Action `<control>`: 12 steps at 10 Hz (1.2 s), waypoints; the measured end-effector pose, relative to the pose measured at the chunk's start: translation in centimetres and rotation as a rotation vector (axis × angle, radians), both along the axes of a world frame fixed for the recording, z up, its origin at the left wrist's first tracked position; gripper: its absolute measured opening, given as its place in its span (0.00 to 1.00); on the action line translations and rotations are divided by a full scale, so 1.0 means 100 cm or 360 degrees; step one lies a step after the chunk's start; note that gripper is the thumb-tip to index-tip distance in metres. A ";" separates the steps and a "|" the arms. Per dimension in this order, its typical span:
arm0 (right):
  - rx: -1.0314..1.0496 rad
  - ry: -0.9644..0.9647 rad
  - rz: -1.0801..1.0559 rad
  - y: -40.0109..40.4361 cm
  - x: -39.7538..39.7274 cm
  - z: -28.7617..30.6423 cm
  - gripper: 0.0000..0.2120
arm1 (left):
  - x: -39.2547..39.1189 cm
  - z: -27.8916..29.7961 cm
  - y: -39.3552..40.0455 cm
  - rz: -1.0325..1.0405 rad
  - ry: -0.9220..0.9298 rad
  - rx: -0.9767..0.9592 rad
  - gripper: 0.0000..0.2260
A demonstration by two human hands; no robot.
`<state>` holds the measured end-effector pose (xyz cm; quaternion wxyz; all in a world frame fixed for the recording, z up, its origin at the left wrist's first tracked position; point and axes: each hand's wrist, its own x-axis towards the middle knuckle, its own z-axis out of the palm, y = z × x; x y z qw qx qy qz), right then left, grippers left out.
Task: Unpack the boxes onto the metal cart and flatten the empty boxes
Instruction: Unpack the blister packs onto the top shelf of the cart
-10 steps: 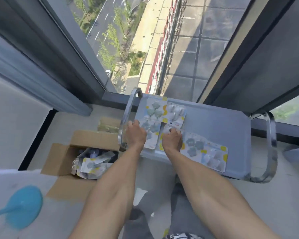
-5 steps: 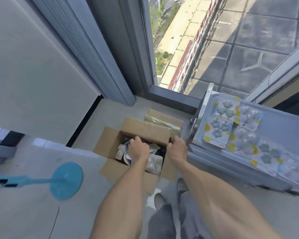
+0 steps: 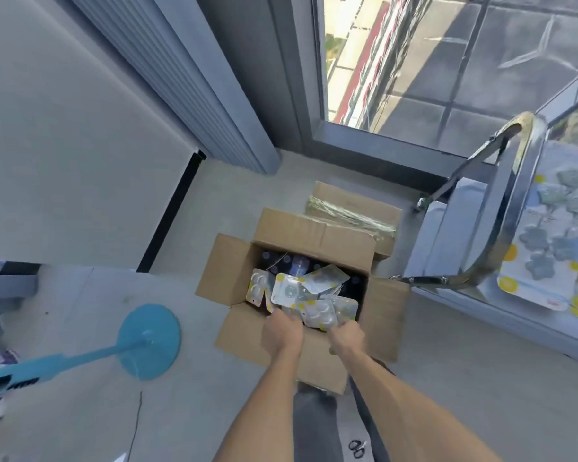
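Observation:
An open cardboard box (image 3: 311,235) stands on the floor, filled with blister packs (image 3: 291,290) of white and yellow card. My left hand (image 3: 282,335) reaches over the box's near edge, its fingers curled on the nearest packs. My right hand (image 3: 347,336) is just beside it, gripping a pack at the same edge; the fingertips of both are hidden. The metal cart (image 3: 447,228) stands to the right, with its chrome handle (image 3: 501,235) toward the box. Several blister packs (image 3: 548,235) lie flat on its top shelf.
A second, taped cardboard box (image 3: 351,208) sits behind the open one, against the window frame. A blue stand with a round base (image 3: 149,341) is on the floor at the left. A wall and a glass window close off the far side.
My view and both hands swung left from the cart's top shelf to the box. My right hand has left the box's right flap and joined the left on the packs.

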<state>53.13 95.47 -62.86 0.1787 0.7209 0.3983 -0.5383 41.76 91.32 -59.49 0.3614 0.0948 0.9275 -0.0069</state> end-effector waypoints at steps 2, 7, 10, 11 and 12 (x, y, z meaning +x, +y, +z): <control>-0.0183 -0.0073 0.0008 -0.014 -0.006 -0.111 0.18 | -0.024 -0.095 0.020 -0.0084 -0.0129 -0.0079 0.11; -0.0220 -0.0212 -0.0143 -0.040 -0.048 -0.307 0.10 | -0.079 -0.324 0.083 -0.0897 -0.0114 0.0254 0.09; -0.0197 -0.0421 -0.0738 -0.048 -0.059 -0.374 0.17 | -0.021 -0.407 0.098 -0.1125 -0.0177 0.0188 0.13; -0.0212 -0.0470 -0.0835 -0.046 -0.056 -0.375 0.16 | -0.015 -0.421 0.101 -0.1242 -0.0057 0.0205 0.14; -0.0246 -0.0510 -0.0922 -0.045 -0.051 -0.379 0.16 | -0.018 -0.432 0.114 -0.1399 -0.0021 0.0081 0.13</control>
